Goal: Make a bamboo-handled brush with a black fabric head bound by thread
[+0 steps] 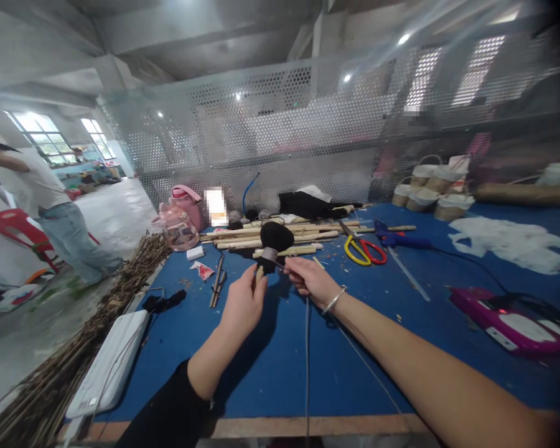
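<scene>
My left hand (241,303) is closed around a wooden stick (260,274), which it holds up over the table. At the stick's top sits a rounded black fabric head (277,236). Grey cord (269,254) is wound in a band just under that head, with some black cloth below it. Beside the band, my right hand (313,280) pinches the cord's free length between thumb and fingers. From under this hand the cord (307,361) hangs down over the table's front edge. A silver bangle (335,300) circles my right wrist.
Wooden sticks (324,236) lie behind my hands. To the right are scissors (364,250), a blue glue gun (392,238), a purple power strip (508,323) and small pots (441,193). A white power bank (114,361) lies left; twigs (98,311) line that side. A person (58,211) stands beyond.
</scene>
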